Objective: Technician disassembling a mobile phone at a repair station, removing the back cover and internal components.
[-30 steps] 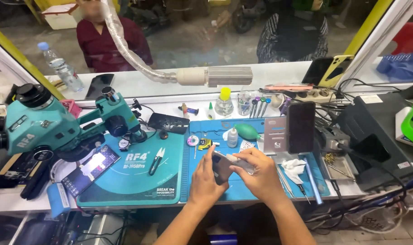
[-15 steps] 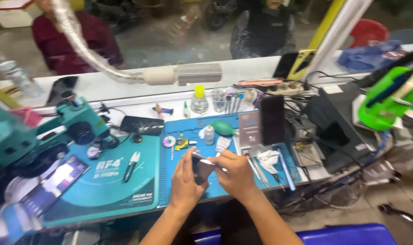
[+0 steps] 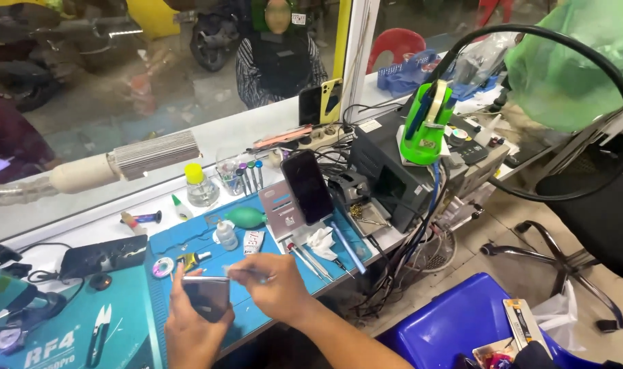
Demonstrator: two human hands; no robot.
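Phone (image 3: 207, 296), dark and flat, is held low over the blue work mat (image 3: 188, 249), at the near edge of the bench. It is gripped by the left hand (image 3: 188, 328) from below, thumb along the left edge, fingers wrapped behind. Its long axis is seen running roughly left to right, tilted slightly. A thin light-coloured tool (image 3: 246, 272) is pinched between thumb and forefinger of the right hand (image 3: 274, 287), remaining fingers curled together. The tool tip is pointed left, toward the phone's upper right corner, just beside it; contact cannot be told. The right hand lies nearer that edge. A small white bottle (image 3: 224, 234) and a green blower bulb (image 3: 245, 217) are noted beyond, on the mat.

Against the earlier frames, the view is swung right: the microscope is gone from view and a blue stool (image 3: 455, 321) is now seen. The grip is unchanged.
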